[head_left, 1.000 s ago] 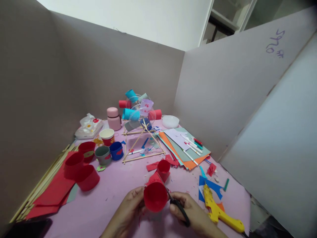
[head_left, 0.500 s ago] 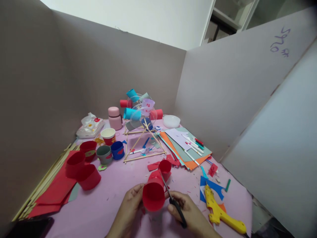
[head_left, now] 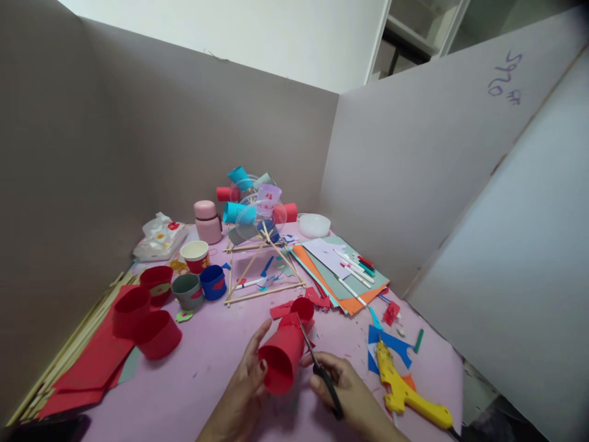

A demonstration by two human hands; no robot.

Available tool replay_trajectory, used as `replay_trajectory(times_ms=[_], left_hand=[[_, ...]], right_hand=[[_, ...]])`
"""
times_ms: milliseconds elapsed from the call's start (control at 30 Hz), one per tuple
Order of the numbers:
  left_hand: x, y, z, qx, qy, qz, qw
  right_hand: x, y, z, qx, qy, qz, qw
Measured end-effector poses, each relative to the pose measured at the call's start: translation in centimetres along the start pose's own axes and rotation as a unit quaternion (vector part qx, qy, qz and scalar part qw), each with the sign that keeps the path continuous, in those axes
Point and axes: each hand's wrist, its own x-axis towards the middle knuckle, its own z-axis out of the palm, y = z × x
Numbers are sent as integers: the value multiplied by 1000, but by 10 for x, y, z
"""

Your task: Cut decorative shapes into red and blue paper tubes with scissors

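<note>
A red paper tube [head_left: 286, 347] lies between my hands, its round opening turned toward me and to the left. My left hand [head_left: 248, 374] holds it from the left, thumb at the rim and a finger stretched along the side. In my right hand [head_left: 343, 383] is a pair of scissors [head_left: 327, 387] with black handles; the blades point away and cross the tube's far right side. Right fingertips come close to the tube's right side. Just behind it stands a smaller red paper cup [head_left: 304, 312], with red paper scraps [head_left: 317, 297] beyond.
Red paper cups [head_left: 156, 336], a grey cup [head_left: 188, 292] and a blue cup [head_left: 213, 282] stand left. Behind is a stick frame [head_left: 264, 293] bearing a wheel with coloured cups. Paper sheets with markers [head_left: 356, 270] lie right. A yellow glue gun [head_left: 409, 393] rests front right.
The red tube has turned so that its opening faces further left. My left hand has shifted its grip, with a finger reaching further up. The scissors stay in my right hand.
</note>
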Motion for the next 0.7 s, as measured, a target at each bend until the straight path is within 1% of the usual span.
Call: replay_trajectory(times_ms=[67, 233, 333, 467, 567, 700], left_hand=[[1, 0, -4, 11, -3, -6, 1000], [1, 3, -9, -1, -37, 5, 999], [0, 4, -8, 7, -46, 19, 999], [0, 5, -1, 28, -93, 30, 995], [0, 6, 2, 50, -87, 47, 994], [-1, 9, 3, 83, -77, 52, 992]], right_hand=[[0, 0, 0, -1, -4, 0, 1000], [-3, -4, -1, -10, -33, 5, 999], [-3, -7, -1, -15, -46, 6, 999], [-2, -8, 1, -30, -47, -2, 998], [-2, -10, 1, -42, -44, -8, 998], [-3, -12, 0, -52, -43, -16, 998]])
